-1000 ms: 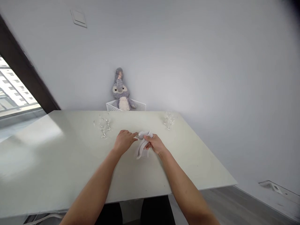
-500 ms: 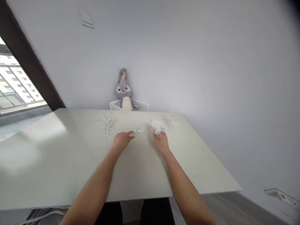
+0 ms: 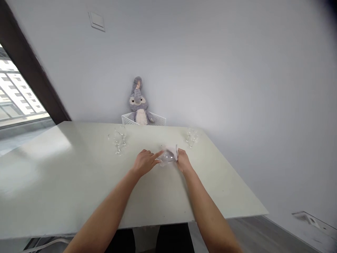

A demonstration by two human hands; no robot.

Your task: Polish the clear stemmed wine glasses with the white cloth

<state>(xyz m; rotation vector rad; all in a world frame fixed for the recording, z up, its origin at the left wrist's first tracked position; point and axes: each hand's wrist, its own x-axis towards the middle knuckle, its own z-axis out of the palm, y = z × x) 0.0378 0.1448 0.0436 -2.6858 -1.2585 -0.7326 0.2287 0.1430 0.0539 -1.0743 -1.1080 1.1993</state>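
A clear stemmed glass [image 3: 166,158] lies tilted on its side between my hands, its bowl toward the right. My left hand [image 3: 146,162] grips it at the stem end, fingers pinched around it. A white cloth [image 3: 172,151] is in my right hand [image 3: 183,160], whose fingers are closed on it. The cloth meets the glass's bowl at the rim side; whether part of it is inside the bowl I cannot tell. Several clear stemmed glasses [image 3: 118,140] stand on the table beyond my left hand. More clear glasses [image 3: 191,136] stand at the back right.
The pale table [image 3: 86,189] ends at a front edge close to my body. Behind its far edge, a grey plush toy [image 3: 139,105] sits in a white perforated basket [image 3: 158,120] against the wall. A window with a dark frame [image 3: 39,73] is at the left.
My left hand has moved the glass right and nearer to me. My right hand has brought the white cloth nearer to me, so the cloth and the glass's bowl now meet.
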